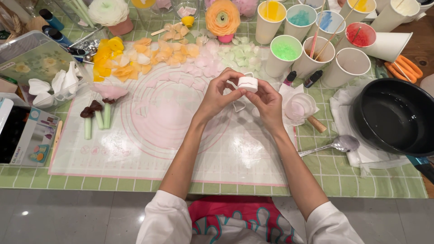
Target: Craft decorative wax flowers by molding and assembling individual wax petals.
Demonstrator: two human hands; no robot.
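A green-checked cloth (316, 176) covers the worktable, and on it lies a translucent white silicone mat printed with pink circles (135, 149), the main working surface. To the right sits a black non-stick pan (393, 117) on a white towel (357, 153), with a metal spoon (337, 144) just beside it. Along the far edge stand white paper cups holding coloured wax or paste (294, 49) in green, blue, red and yellow, near a finished orange flower (222, 17) and rows of thin yellow, orange, pink and pale-green petals (172, 56). Above the middle of the mat, both hands are raised together: the left hand (217, 97) and the right hand (266, 104) pinch between their fingertips a small white petal-shaped cutter (247, 83), each closed narrowly on it from its own side. A second white cutter (238, 106) lies on the mat just beneath them. The step in hand looks like freeing or shaping a cut petal at the cutter; the following move would seem to call for a light push, lest the thin piece tear.
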